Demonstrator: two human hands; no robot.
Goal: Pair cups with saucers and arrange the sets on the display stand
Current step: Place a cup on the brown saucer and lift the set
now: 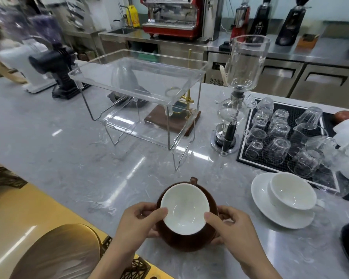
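Note:
A brown cup with a white inside (184, 208) sits on a brown saucer (186, 241) near the counter's front edge. My left hand (138, 220) grips the set's left side and my right hand (232, 228) grips its right side, thumbs on the cup's rim. A white cup (290, 191) rests on a white saucer (262, 200) to the right. The clear two-tier display stand (141, 85) stands further back at the centre, with nothing on its shelves.
A glass siphon brewer (238, 93) stands right of the stand. A black mat (330, 178) holds several upturned glasses (278, 150). A dark grinder (58, 67) is at back left, a wooden-based brass item (181, 119) behind the stand, and a chair back (54, 252) at lower left.

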